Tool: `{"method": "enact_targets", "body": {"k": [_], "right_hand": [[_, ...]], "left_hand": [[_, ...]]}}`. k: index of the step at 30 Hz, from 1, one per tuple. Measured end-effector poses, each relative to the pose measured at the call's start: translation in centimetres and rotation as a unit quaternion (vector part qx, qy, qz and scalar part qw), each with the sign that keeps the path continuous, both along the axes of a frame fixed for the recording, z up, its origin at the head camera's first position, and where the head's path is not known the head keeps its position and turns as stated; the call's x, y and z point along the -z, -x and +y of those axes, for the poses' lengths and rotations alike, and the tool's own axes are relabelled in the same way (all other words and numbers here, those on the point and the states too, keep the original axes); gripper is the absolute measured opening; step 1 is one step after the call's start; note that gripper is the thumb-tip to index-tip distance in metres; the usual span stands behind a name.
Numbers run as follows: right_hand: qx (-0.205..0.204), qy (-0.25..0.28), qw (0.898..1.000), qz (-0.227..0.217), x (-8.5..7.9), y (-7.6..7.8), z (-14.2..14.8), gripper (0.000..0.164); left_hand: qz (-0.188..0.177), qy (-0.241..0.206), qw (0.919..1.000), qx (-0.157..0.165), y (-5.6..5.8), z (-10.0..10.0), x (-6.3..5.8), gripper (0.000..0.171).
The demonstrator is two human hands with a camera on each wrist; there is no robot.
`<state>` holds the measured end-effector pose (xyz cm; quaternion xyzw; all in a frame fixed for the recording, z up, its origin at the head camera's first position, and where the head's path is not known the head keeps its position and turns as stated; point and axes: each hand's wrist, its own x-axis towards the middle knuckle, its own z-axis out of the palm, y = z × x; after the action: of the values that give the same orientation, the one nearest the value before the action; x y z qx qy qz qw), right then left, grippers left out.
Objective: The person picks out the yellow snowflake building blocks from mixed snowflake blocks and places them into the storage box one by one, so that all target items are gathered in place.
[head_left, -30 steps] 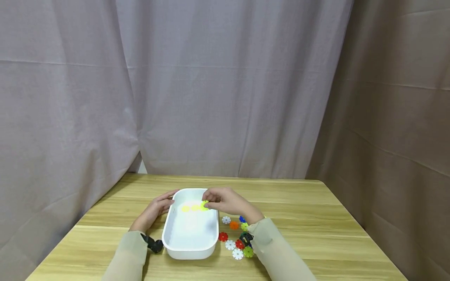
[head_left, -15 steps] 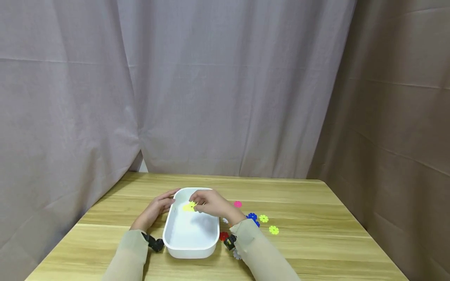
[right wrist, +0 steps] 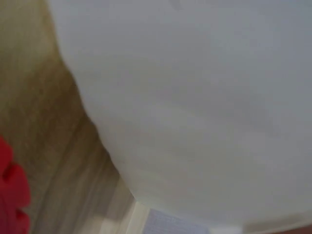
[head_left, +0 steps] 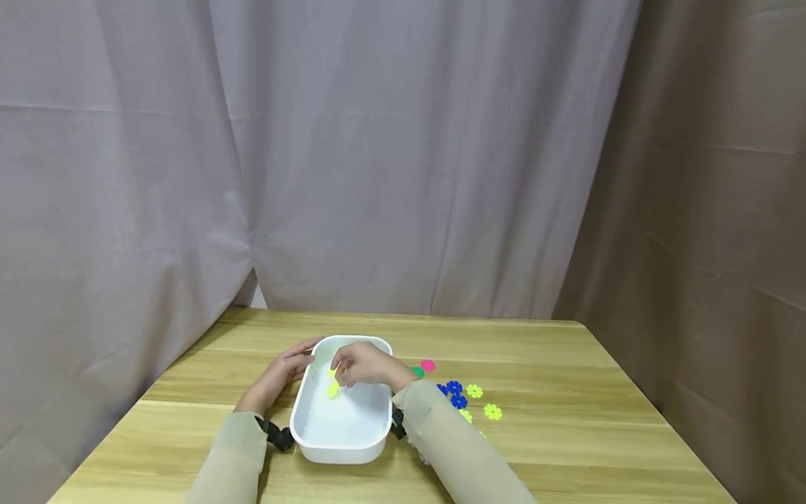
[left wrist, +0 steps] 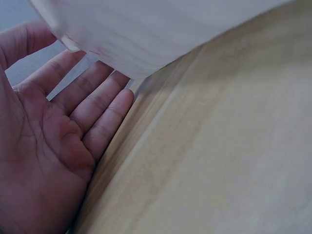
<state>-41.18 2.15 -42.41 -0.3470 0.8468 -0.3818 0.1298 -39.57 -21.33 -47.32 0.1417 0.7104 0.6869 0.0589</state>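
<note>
A white tray (head_left: 343,430) stands on the table between the hands. My left hand (head_left: 283,371) rests along its left side; in the left wrist view the left hand (left wrist: 58,131) has fingers extended, fingertips at the tray's underside and outer wall (left wrist: 146,34). Over the inside of the tray, my right hand (head_left: 365,365) has its fingers bent downward. Right at its fingertips is a yellow flower-shaped plastic disc (head_left: 333,390); whether it is pinched or loose, I cannot tell. Another yellow disc (head_left: 331,373) shows just behind, partly covered by the fingers.
Right of the tray lie several more discs: blue (head_left: 459,401), yellow (head_left: 493,411), pink (head_left: 428,365) and green (head_left: 418,372). A red disc (right wrist: 12,190) is beside the tray in the right wrist view. The right forearm covers part of this group. Curtains (head_left: 403,175) hang behind the table.
My right hand has moved left across the tray with a yellow disc at its fingertips, which now sits lower in view. More discs show beyond the right forearm. The left hand has stayed put.
</note>
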Motion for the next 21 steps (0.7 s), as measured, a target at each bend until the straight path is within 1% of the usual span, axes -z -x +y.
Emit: {"method": "enact_targets", "body": {"k": [4,6,7,9,12,14,16,21], "right_hand": [[0.000,-0.009,1.000,0.007,-0.05,-0.01,-0.28,0.019],[-0.012,-0.010,1.000,0.018,-0.08,-0.10,-0.26,0.017],[-0.025,-0.014,0.999,0.029,-0.14,-0.16,-0.19,0.017],[-0.065,-0.030,0.996,0.055,-0.16,-0.29,-0.09,0.018],[-0.129,-0.068,0.984,0.098,-0.19,-0.54,0.01,0.019],[-0.152,-0.092,0.978,0.114,-0.10,-0.66,0.00,0.020],[-0.149,-0.105,0.976,0.119,-0.06,-0.73,-0.02,0.021],[-0.118,-0.112,0.979,0.125,0.05,-0.70,-0.01,0.023]], "left_hand": [[0.005,0.000,1.0000,0.005,0.09,-0.05,-0.24,0.052],[0.002,-0.002,1.0000,0.005,0.06,-0.03,-0.30,0.052],[0.001,-0.001,1.0000,0.006,0.03,-0.01,-0.32,0.052],[-0.001,0.000,1.0000,0.005,-0.05,0.01,-0.29,0.052],[-0.003,0.002,1.0000,0.006,-0.12,0.00,-0.18,0.052],[-0.004,0.005,1.0000,0.004,-0.15,-0.04,-0.14,0.052],[-0.005,0.006,1.0000,0.004,-0.15,-0.08,-0.10,0.052],[-0.003,0.006,1.0000,0.004,-0.07,-0.05,-0.17,0.052]]}}
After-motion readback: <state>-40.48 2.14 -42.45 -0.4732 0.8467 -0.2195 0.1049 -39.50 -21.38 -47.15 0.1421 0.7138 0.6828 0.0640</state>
